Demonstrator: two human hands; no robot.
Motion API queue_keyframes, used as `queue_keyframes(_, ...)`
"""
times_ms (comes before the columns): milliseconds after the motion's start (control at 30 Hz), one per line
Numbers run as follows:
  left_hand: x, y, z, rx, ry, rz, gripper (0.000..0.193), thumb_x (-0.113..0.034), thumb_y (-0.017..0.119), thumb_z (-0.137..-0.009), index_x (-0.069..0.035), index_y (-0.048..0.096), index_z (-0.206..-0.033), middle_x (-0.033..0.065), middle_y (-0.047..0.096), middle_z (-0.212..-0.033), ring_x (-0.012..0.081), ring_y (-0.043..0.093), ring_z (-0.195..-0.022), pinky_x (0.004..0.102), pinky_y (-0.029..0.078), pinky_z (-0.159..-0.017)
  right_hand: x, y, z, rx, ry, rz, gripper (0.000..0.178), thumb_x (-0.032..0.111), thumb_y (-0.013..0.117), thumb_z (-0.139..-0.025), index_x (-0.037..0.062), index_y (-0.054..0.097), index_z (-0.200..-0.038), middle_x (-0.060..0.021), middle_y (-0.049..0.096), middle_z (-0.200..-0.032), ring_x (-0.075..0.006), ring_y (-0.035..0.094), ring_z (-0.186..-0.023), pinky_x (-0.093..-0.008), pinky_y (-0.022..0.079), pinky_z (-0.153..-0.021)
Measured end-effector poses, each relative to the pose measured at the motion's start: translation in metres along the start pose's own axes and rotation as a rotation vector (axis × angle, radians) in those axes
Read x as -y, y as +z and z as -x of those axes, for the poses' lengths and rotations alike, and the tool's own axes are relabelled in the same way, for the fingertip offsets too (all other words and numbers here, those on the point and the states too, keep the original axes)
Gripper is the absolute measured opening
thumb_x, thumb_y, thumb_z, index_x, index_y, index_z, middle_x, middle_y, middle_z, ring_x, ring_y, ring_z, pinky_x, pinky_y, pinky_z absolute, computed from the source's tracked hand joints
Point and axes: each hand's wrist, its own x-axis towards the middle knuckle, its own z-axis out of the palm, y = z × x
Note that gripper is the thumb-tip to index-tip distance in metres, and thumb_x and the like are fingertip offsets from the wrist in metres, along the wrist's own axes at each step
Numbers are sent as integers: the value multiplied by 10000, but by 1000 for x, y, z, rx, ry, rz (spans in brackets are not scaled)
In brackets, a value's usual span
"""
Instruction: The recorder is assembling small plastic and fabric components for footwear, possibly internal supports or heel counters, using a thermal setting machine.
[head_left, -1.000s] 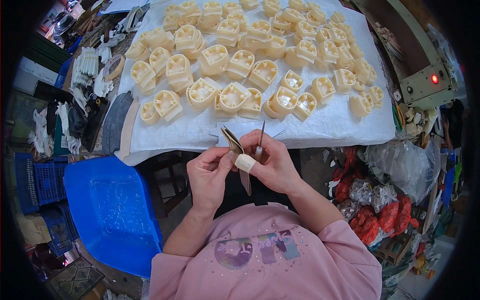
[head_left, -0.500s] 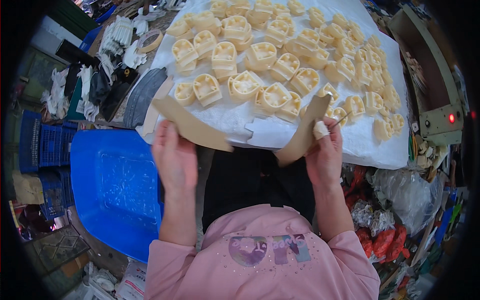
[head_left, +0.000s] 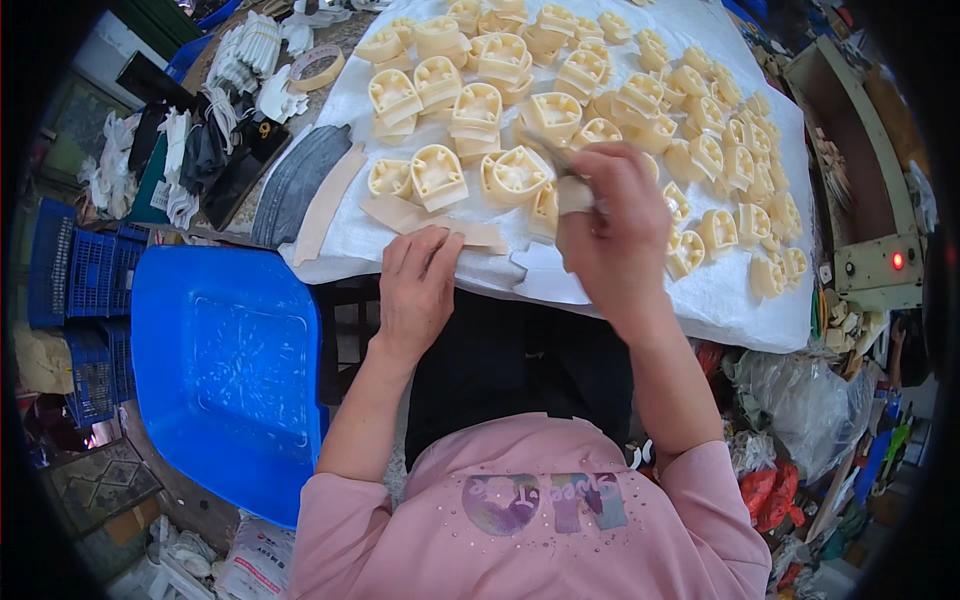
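A tan curved strip point(head_left: 480, 236) lies at the near edge of the white-covered table point(head_left: 345, 225). My left hand point(head_left: 415, 290) presses it down, with the fingertips closed together on its middle. Raised over the table to the right, my right hand point(head_left: 625, 225) is closed round a thin grey tool point(head_left: 545, 150); its kind is blurred. White tape wraps one right finger. Just beyond the strip sit cream plastic shells point(head_left: 438, 178), rounded at one end, with small pegs inside. A longer pale strip point(head_left: 328, 205) lies left of my left hand, beside a stack of dark grey curved pieces point(head_left: 295, 185).
Many more cream shells point(head_left: 640, 95) crowd the table's far and right parts. A blue tub point(head_left: 235, 370) stands at the lower left. White gloves point(head_left: 258, 45) and a tape roll point(head_left: 317, 67) lie far left. At right is a metal box with a red light point(head_left: 897, 261).
Both hands moved from the table's near edge onto and over it. The left hand laid a tan strip down; the strip in the right hand no longer shows, and that hand lifted the tool.
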Motion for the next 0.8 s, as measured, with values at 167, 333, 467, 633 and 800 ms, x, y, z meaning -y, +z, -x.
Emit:
queue_keyframes(167,3,-1,10,-214,-121,150,297,153,539,-688,-8,559,-937,155,561,-962,318,570,-887,368,479,-756,10,61,14,264,-174,198,164,34,578,-681,53,564,-843,-90,544,-884,-250,574,-802,-337,493,-594)
queue_keyframes(333,11,-15,12,-323,-295,238,196,152,509,-711,-9,527,-821,146,590,-902,269,588,-821,326,470,-735,7,80,28,550,-244,261,178,54,573,-697,36,573,-874,-90,551,-908,-245,544,-887,-333,488,-632)
queue_keyframes(467,37,-35,8,-419,-357,102,132,91,517,-746,-11,573,-809,118,600,-870,266,580,-837,331,454,-751,4,80,32,545,-287,260,247,54,585,-692,44,586,-939,-101,545,-935,-247,537,-897,-336,483,-676)
queue_keyframes(633,74,-51,-14,-66,-328,-427,156,-37,602,-750,-40,601,-906,120,579,-960,276,512,-921,399,404,-780,7,77,33,577,-269,202,227,52,600,-675,71,604,-901,-113,529,-992,-253,513,-938,-357,473,-732)
queue_keyframes(800,75,-53,-34,182,-423,-516,310,-126,643,-746,-52,581,-1039,130,562,-984,296,492,-959,406,396,-804,0,86,35,490,-265,269,142,91,599,-665,68,588,-805,-102,521,-953,-253,509,-914,-357,461,-712)
